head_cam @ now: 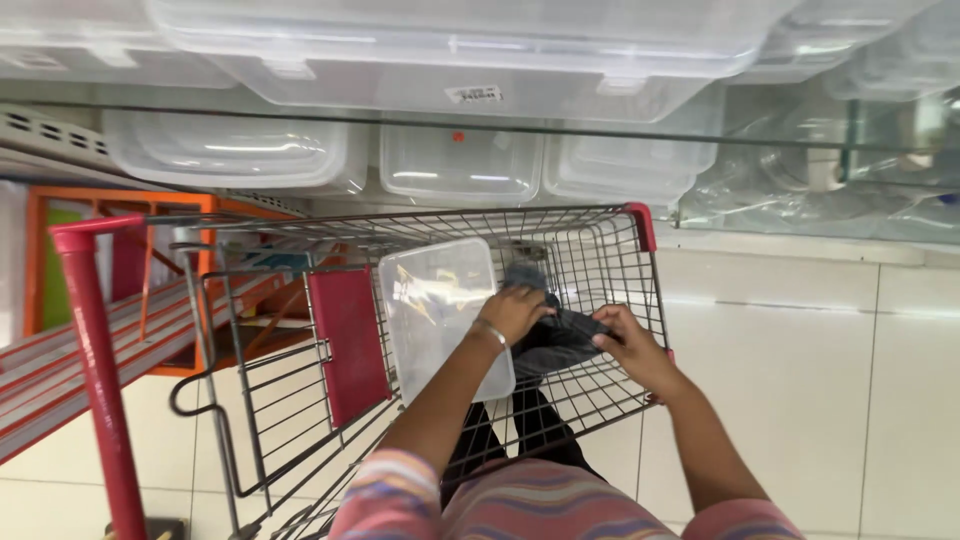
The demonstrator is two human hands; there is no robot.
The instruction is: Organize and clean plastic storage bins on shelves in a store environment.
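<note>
While both arms reach down into the wire shopping cart (600, 250), the left hand (515, 312) rests with fingers curled on the top of a dark bag (560, 340) lying in the cart's basket. At three o'clock from it, the right hand (632, 345) pinches the bag's edge. A clear plastic container (440, 300) stands tilted at nine o'clock of the left hand, touching its wrist. Stacked clear storage boxes (460, 165) fill the glass shelf (800, 140) at twelve o'clock.
</note>
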